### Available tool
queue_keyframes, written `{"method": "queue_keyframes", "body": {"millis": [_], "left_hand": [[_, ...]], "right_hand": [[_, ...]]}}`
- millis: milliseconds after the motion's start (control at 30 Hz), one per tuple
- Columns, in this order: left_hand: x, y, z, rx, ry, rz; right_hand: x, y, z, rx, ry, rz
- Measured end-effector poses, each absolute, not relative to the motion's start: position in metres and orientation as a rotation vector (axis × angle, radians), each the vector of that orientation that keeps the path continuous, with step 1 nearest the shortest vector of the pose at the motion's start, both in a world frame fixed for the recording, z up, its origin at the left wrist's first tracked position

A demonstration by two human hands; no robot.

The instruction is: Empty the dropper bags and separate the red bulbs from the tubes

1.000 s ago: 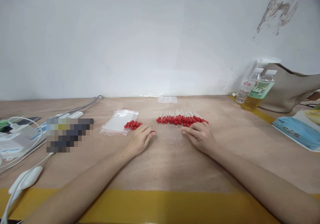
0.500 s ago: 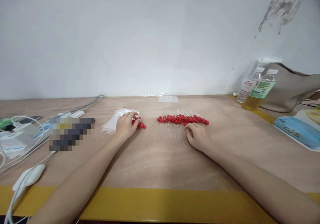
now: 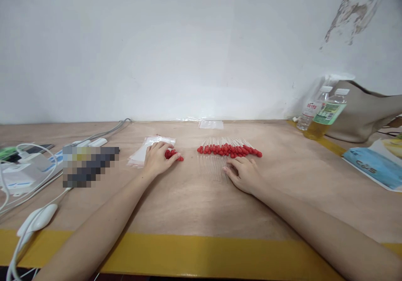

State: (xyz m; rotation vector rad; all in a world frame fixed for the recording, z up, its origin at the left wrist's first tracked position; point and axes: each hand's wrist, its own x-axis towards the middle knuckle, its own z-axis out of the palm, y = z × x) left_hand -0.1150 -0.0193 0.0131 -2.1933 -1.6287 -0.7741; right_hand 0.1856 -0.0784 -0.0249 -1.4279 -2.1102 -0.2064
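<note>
My left hand (image 3: pixel 158 158) lies curled over the little heap of red bulbs (image 3: pixel 174 155) left of centre, against the stack of clear bags (image 3: pixel 146 148) — whether it pinches one I cannot tell. My right hand (image 3: pixel 243 174) rests flat, fingers loosely apart, tips on the clear tubes (image 3: pixel 212 166) just below the row of red-capped droppers (image 3: pixel 229 150). Those tubes look light, slick and likely brittle — I would take them mid-shaft; the bulbs seem soft, rolling easily.

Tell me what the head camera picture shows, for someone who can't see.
On a wooden table, the left hand touches a pile of red bulbs beside clear bags; the right hand rests by a row of red-tipped droppers.
</note>
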Motion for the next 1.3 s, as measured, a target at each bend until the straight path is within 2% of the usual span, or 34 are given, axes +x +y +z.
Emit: {"method": "queue_keyframes", "body": {"millis": [233, 400, 633, 867, 1000, 1300], "left_hand": [[-0.101, -0.022, 0.014, -2.242, -1.468, -0.860], [-0.065, -0.011, 0.021, -2.418, -1.325, -0.657], [-0.023, 0.015, 0.019, -2.467, -1.500, -0.495], [-0.031, 0.006, 0.015, -2.329, -1.582, -0.765], [-0.052, -0.017, 0.009, -2.434, -1.274, -1.041], [-0.043, -0.042, -0.024, -2.632, -0.766, -1.188]], "right_hand": [[0.187, -0.075, -0.028, -1.399, -2.094, -0.226], [0.187, -0.075, -0.027, -1.381, -2.141, -0.183], [0.187, -0.076, -0.025, -1.388, -2.144, -0.168], [0.187, -0.075, -0.025, -1.257, -2.057, -0.026], [0.188, -0.074, -0.022, -1.188, -1.936, -0.019], [0.182, -0.070, -0.024, -1.017, -2.188, -0.148]]}}
